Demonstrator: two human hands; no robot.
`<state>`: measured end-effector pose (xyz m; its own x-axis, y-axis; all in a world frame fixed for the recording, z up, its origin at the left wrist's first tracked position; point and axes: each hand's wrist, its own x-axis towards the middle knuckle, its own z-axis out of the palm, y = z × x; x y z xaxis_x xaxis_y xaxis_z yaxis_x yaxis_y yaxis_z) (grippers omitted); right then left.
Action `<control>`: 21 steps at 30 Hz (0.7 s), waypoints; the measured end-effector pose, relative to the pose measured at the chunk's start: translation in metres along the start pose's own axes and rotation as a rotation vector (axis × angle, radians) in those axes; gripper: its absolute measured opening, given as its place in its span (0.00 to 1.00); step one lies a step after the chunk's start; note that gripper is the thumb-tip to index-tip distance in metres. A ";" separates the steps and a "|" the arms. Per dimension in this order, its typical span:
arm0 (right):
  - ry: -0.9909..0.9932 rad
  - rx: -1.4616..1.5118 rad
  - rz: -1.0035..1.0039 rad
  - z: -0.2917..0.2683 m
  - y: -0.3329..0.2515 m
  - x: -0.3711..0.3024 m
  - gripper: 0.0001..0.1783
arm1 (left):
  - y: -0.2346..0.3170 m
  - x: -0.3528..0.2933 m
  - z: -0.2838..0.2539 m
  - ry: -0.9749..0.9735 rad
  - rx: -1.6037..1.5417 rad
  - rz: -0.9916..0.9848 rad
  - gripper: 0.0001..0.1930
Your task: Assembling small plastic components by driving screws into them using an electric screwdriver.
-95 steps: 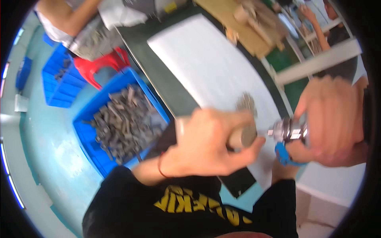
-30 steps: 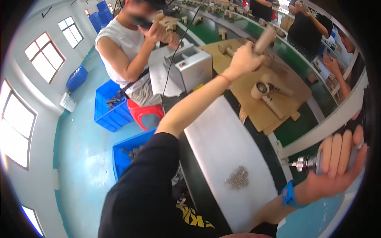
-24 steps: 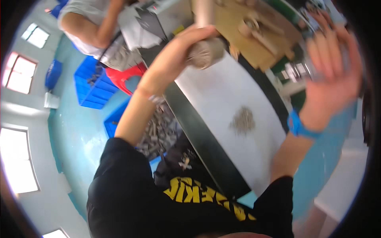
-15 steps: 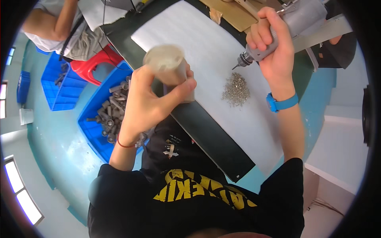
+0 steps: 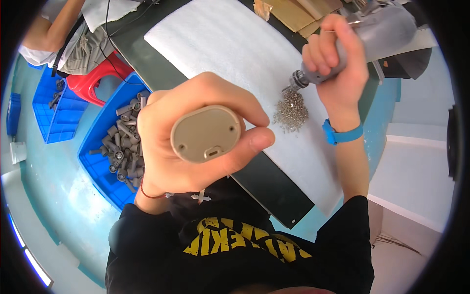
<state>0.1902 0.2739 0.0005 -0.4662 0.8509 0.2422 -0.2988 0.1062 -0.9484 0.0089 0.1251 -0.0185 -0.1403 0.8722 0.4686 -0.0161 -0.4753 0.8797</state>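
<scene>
My left hand (image 5: 196,103) is wrapped round a brown plastic housing (image 5: 203,139), raised toward me. Its oval end faces up and shows two small round holes and a slotted opening near the edge; the rest of it is hidden by my fingers. In my right hand (image 5: 338,63) is a grey electric screwdriver (image 5: 382,32), gripped by its body. The driver's tip points down and left, at the upper edge of a heap of small silver screws (image 5: 292,110). Whether a screw sits on the tip cannot be made out.
White foam sheet (image 5: 215,44) covers much of the dark table (image 5: 274,188). To the left stands a blue bin (image 5: 95,171) of grey-brown plastic parts, with a red stool (image 5: 90,85) and another blue bin (image 5: 54,115) beyond. Another person's arm (image 5: 61,27) shows at the upper left.
My left hand has lifted the housing toward me and turned it, so its oval end now shows clearly. The screwdriver tip has come down to the screw heap.
</scene>
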 end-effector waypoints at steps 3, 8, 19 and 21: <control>-0.076 0.084 -0.079 -0.001 -0.010 0.004 0.15 | 0.000 0.006 0.004 -0.007 -0.021 -0.064 0.12; -0.081 0.049 -0.112 -0.002 -0.010 0.001 0.14 | 0.001 0.006 0.012 -0.074 0.014 -0.122 0.11; -0.016 0.109 -0.171 0.000 -0.018 -0.003 0.14 | 0.009 0.011 0.023 -0.001 0.029 -0.279 0.09; -0.145 0.157 -0.234 0.000 -0.034 0.002 0.15 | 0.008 0.014 0.025 0.019 0.038 -0.334 0.12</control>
<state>0.1994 0.2721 0.0335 -0.4806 0.7292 0.4872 -0.5312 0.2000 -0.8233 0.0313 0.1368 -0.0030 -0.1520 0.9766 0.1523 -0.0279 -0.1583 0.9870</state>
